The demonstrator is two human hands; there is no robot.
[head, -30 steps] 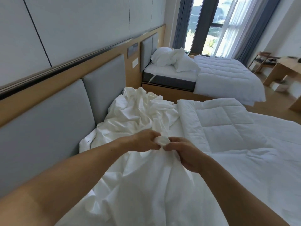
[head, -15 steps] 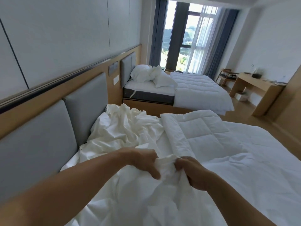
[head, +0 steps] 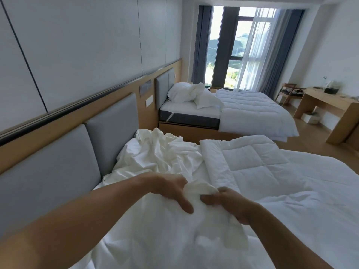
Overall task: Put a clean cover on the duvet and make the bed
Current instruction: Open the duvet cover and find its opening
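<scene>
step: likely hunting a corner of crumpled white fabric cover point(head: 159, 158) | left hand point(head: 171, 189) and right hand point(head: 231, 204) both clamped on one bunch between them | white quilted duvet point(head: 252, 167) just beyond right hand | next: needs hem followed to opening

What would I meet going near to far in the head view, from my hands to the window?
Left hand and right hand gripping the bunched cover → duvet → second bed → window.

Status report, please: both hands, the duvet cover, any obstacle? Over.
Left hand and right hand both grip a bunch of the duvet cover. Quilted duvet lies uncovered to the right. No obstacle seen.
</scene>
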